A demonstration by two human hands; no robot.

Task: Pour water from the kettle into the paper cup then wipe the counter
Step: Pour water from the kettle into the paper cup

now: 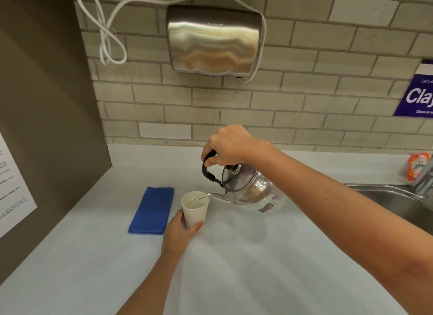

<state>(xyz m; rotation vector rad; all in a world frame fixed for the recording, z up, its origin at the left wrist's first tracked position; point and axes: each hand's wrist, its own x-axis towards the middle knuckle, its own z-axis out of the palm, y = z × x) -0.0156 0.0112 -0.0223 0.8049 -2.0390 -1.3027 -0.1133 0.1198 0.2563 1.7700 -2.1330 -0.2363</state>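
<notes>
Here the pour is under way. The right hand (230,146) is clenched round the black handle of the kettle (248,190), which hangs clear of the counter (234,256), tipped to the person's left so that its spout sits just over the rim of the cup (194,209). A thin thread of water appears to run from spout to cup, though it is too fine to trace fully. The left hand (180,232) grasps the cup low on its wall, thumb on the near side and fingers wrapped behind; whether the cup stands on the counter or is held slightly lifted cannot be told. The level inside is hidden by the white wall. A folded blue cloth (152,210) lies flat just left of the cup, untouched, ready for wiping. A sink (398,202) lies to the right. To do this step well, in judgement: keep the tilt shallow so that the stream stays narrow, hold the spout inside the rim, grip the paper wall lightly to avoid buckling it, and level the kettle before the cup nears full.
</notes>
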